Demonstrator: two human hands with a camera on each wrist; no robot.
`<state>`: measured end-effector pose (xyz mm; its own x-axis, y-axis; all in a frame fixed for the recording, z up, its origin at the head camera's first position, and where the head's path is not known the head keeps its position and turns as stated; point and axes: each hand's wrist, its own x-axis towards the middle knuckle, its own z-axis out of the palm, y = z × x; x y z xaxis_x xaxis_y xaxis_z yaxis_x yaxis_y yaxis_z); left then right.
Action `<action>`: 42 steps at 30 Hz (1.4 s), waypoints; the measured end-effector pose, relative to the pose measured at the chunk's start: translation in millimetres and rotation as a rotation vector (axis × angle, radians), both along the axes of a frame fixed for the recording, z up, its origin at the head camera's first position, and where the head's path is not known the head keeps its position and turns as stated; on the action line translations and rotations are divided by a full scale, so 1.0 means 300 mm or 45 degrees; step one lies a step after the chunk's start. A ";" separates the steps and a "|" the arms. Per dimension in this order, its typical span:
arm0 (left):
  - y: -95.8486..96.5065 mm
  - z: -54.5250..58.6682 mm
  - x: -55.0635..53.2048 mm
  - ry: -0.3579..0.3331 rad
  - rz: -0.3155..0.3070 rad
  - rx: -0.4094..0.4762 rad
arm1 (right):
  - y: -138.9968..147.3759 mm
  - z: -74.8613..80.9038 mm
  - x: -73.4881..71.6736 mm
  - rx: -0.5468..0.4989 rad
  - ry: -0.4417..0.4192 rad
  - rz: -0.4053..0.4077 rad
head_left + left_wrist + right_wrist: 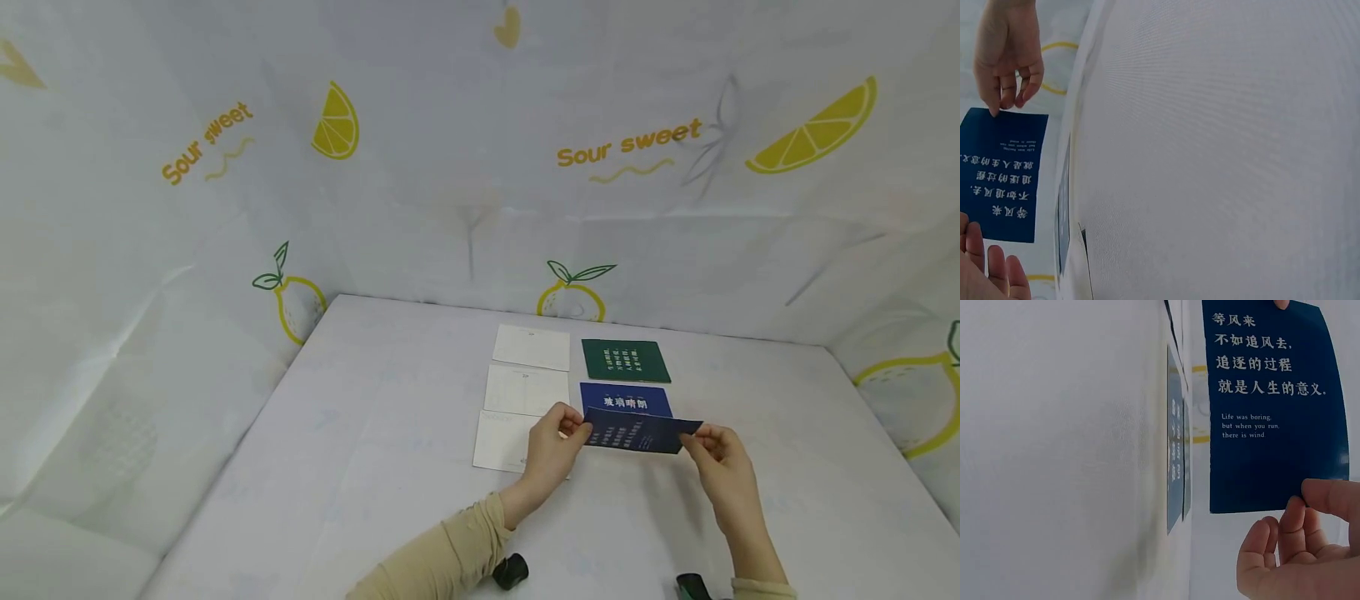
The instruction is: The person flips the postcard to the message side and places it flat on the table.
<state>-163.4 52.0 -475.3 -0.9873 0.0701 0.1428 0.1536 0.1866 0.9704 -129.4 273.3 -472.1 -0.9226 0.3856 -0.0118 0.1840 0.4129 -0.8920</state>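
Observation:
A dark blue postcard (637, 432) with white lettering is held up just above the table, a short edge in each hand. My left hand (551, 446) pinches its left end between thumb and fingers. At the other end, my right hand (726, 471) pinches the card near its corner. The right wrist view shows the printed face of the card (1272, 406) and the right thumb and fingers (1310, 537) on its lower edge. Partly covered behind it lies a brighter blue postcard (626, 398), flat on the table, with a green postcard (626, 360) beyond.
Three white cards (525, 390) lie in a column left of the coloured ones. A white cloth with lemon prints (450, 167) rises behind the table (360, 433). Dark objects (512, 572) show by the forearms at the near edge.

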 end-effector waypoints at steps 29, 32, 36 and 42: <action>-0.006 -0.023 0.001 -0.058 -0.165 0.017 | 0.144 -0.120 -0.037 -0.296 -0.144 -0.066; -0.003 -0.025 0.003 -0.062 -0.198 -0.078 | 0.143 -0.107 -0.032 -0.103 -0.263 -0.017; -0.004 -0.031 0.009 -0.035 -0.258 -0.237 | 0.119 -0.041 -0.011 0.079 -0.407 0.126; -0.004 -0.028 0.015 0.045 -0.331 -0.559 | 0.068 0.052 0.022 0.212 -0.585 0.317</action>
